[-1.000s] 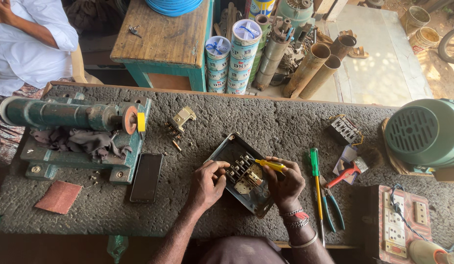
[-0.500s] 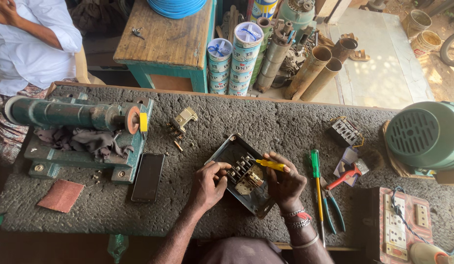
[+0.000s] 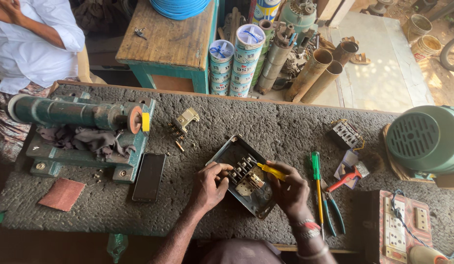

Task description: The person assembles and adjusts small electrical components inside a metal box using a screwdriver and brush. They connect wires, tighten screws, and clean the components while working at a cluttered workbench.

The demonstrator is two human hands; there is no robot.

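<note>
1. Left hand [image 3: 210,188] grips the near-left edge of the open dark metal switch box [image 3: 244,177]; fingers curled on its rim.
2. Right hand [image 3: 289,190] pinches a yellow-handled screwdriver [image 3: 270,170], tip inside the box, mid-worktop [image 3: 285,132].
3. Beyond: green bench machine [image 3: 75,129], far left.

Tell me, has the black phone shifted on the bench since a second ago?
No. The black phone lies in the same spot beside the green machine base, just right of its corner.
</note>
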